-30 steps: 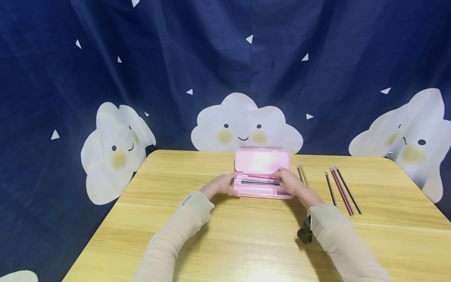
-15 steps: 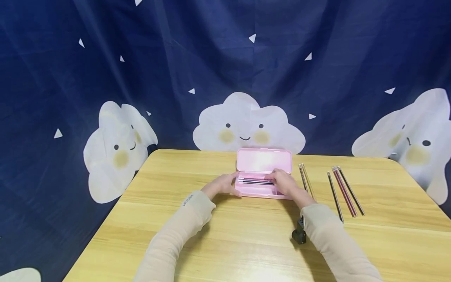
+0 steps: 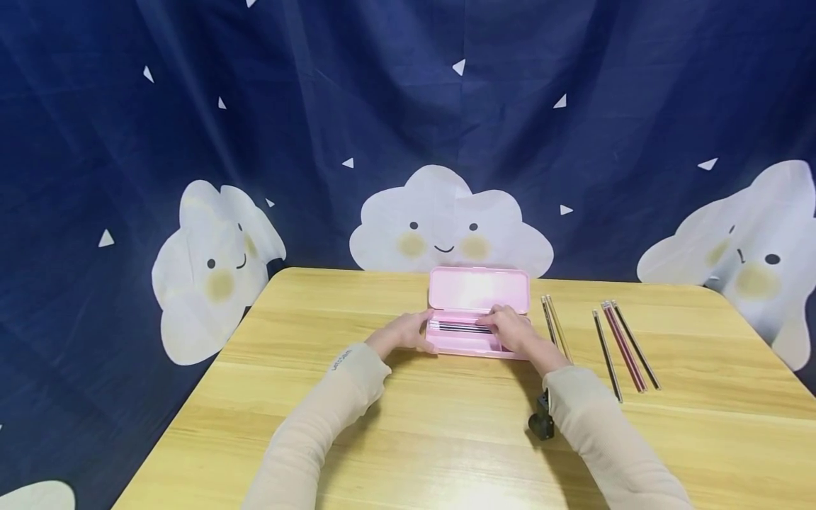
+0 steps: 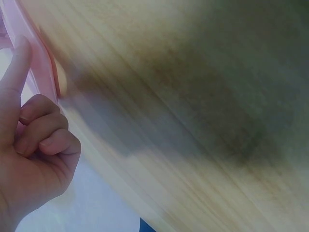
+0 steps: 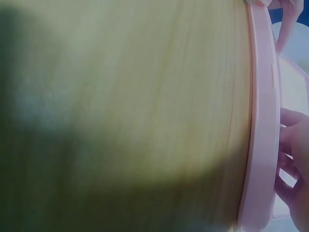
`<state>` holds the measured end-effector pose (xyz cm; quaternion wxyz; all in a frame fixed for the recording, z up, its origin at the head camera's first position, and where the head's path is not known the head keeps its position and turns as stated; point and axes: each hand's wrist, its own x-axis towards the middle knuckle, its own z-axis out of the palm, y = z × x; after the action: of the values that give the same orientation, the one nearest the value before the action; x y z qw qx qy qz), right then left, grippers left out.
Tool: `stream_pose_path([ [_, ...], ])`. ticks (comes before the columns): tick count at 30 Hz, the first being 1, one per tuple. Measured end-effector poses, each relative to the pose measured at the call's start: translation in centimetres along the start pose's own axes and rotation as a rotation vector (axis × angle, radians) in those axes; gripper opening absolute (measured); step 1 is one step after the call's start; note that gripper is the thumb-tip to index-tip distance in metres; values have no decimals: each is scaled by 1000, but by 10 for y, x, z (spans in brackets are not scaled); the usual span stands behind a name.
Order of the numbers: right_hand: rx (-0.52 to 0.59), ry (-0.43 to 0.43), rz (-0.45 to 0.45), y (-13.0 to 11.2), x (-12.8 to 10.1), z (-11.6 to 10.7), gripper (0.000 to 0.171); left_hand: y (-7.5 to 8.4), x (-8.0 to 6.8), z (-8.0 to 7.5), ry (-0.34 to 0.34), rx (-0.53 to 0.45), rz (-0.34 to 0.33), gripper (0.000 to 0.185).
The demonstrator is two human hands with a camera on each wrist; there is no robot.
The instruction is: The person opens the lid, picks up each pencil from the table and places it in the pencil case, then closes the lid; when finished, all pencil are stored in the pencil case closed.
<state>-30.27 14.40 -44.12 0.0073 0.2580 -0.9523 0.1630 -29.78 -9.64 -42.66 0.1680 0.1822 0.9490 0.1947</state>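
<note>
Open pink pencil case [image 3: 478, 290] holds a few pencils; left hand [image 3: 403, 333] steadies its end, right hand [image 3: 510, 327] fingers rest inside, grasp unclear; six pencils [image 3: 621, 345] remain on table [image 3: 408, 439].

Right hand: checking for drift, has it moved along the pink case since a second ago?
Yes: the right hand slid slightly left along the pink case.

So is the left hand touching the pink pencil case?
Touching. In the head view the left hand rests against the left end of the pink pencil case; the left wrist view shows one finger lying along its rim.
</note>
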Motion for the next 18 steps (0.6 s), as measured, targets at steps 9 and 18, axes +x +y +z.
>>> stream_pose_path([
  [9,44,24,-9,4,-1,2,26,2,-1,0,-5,-5,3,93],
  [18,373,137,-46,17,-6,-2,20,2,-2,-1,-6,-5,-7,93],
])
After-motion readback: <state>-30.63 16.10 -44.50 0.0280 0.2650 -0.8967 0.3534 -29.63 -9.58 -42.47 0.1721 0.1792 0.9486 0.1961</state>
